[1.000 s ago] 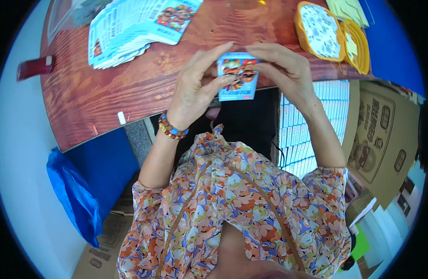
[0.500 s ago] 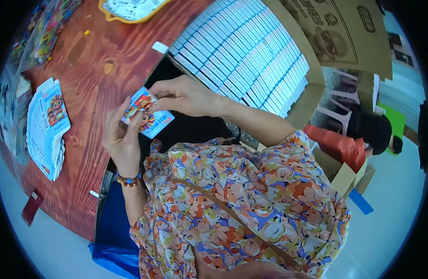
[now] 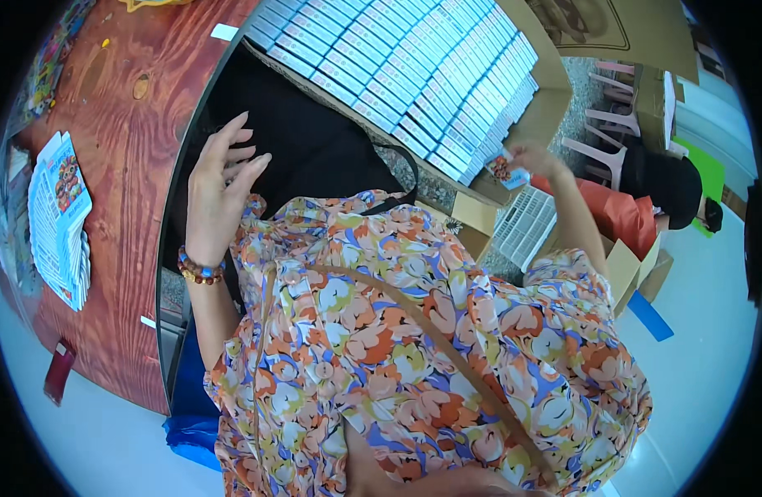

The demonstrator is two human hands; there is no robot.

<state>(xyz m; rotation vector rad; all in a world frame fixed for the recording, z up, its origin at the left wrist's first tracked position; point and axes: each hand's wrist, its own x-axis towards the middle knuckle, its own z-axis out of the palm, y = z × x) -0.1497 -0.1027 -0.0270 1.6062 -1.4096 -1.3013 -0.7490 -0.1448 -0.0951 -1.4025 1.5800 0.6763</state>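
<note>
At the near end of the open carton [image 3: 553, 93], the right hand [image 3: 540, 161] pinches a small printed box [image 3: 505, 171] by its edge, probably to keep most of it clear of the fingers. Its picture side faces up; its long axis seems to slant from upper left to lower right, though it is partly covered. Packed rows of boxes [image 3: 406, 74] stand close together, presumably to save room. The left hand [image 3: 222, 180], fingers loosely spread, holds nothing above dark fabric [image 3: 302, 137].
</note>
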